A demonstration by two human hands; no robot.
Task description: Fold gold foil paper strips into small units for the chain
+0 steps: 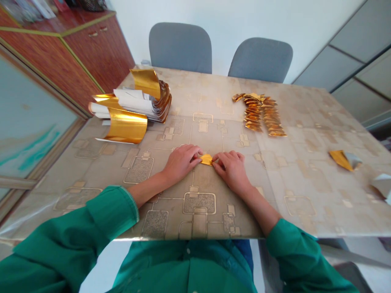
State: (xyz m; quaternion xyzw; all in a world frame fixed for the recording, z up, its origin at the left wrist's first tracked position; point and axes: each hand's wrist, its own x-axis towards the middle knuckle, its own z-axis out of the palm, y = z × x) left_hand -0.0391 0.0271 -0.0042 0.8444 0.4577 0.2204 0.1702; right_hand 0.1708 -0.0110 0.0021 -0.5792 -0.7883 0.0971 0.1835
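A small folded piece of gold foil paper (206, 159) lies low over the table, directly in front of me. At its left end, my left hand (185, 160) pinches it between thumb and fingers. The opposite end is pinched the same way by my right hand (229, 167). Stacked gold foil sheets with white backs (137, 101) curl at the back left. Two rows of folded gold paper pieces (264, 112) stand at the back right, apart from my hands.
A patterned cover (198, 134) lies over the table. Near the right edge are a gold paper scrap (342, 160) and a pale sheet (382, 186). Two grey chairs (180, 47) stand at the far side. A reddish wooden cabinet (94, 53) borders the left.
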